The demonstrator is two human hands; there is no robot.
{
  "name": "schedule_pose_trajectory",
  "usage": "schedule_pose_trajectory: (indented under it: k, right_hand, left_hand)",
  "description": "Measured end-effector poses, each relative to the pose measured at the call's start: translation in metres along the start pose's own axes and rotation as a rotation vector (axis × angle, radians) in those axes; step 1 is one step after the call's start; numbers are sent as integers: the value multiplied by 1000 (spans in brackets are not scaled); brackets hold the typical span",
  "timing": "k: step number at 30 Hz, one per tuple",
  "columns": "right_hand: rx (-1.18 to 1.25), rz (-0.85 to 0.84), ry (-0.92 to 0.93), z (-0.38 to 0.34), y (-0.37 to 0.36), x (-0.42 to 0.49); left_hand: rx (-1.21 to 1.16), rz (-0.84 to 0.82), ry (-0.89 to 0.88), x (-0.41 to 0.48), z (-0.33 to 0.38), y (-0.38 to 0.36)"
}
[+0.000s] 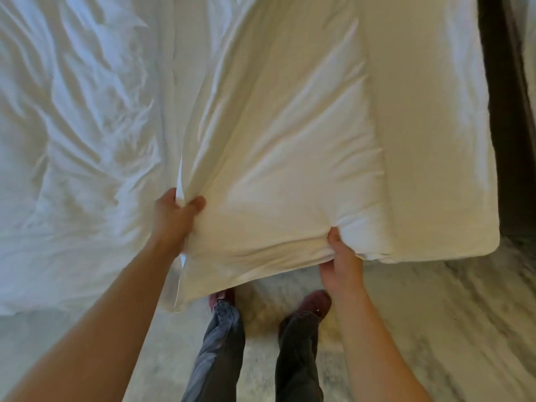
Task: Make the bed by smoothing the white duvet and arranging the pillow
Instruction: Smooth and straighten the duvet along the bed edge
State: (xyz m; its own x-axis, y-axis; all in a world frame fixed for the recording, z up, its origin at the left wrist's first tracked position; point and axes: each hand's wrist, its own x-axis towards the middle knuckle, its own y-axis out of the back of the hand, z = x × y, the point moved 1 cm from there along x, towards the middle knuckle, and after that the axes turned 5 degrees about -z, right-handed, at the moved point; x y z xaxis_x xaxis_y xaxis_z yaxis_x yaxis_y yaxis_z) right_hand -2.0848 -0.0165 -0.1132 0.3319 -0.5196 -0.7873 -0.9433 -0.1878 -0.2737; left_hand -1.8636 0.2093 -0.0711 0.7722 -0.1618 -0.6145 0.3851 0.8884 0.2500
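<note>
Marble floor (435,329) is showing below the bed (435,140) — white duvet (275,169) is being gripped at its near edge, left hand (174,216) and right hand (342,265) both clenched on fabric. Risk: uneven pulling dragging it askew — creases staying.

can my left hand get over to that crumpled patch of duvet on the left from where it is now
Probably yes, but not while gripping. The left hand is shut on the pillow edge; the crumpled duvet lies right beside it with nothing between.
</note>
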Motion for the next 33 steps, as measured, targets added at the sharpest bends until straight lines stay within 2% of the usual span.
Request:
schedule_pose_trajectory:
  k: [2, 4, 7, 11, 16, 20, 22, 24, 29, 31, 33]
  right_hand:
    - [-18, 48, -13, 19, 3, -1]
    - [27, 9, -15, 19, 6, -1]
    - [133, -58, 50, -1, 16, -3]
    - [166, -39, 136, -31, 32, 2]
    - [95, 46, 117, -41, 41, 6]
    - [81, 90, 133, -39, 59, 3]
    - [31, 113, 95, -30, 60, -1]
    - [-6, 137, 65, -22, 58, 0]
    - [-91, 266, 34, -20, 45, 7]
    - [-111, 384, 15, -23, 44, 3]
    - [-123, 584, 50, -27, 41, -8]
  left_hand:
    - [-11, -2, 94, 15, -28, 3]
    - [11, 5, 118, 32, -39, 3]
    - [64, -4, 74, 32, -35, 2]
    - [134, 88, 3, 26, -36, -2]
    - [169, 209, -31, 24, -29, -8]
    - [170, 343, -151, 24, -18, 18]
    - [173, 366, -128, 28, -26, 32]
    - [277, 294, -55, 34, -37, 32]
    - [417, 177, 70, 47, -34, 31]
    - [481, 182, 53, 46, -33, 39]
    - [572, 185, -2, 41, -32, 45]
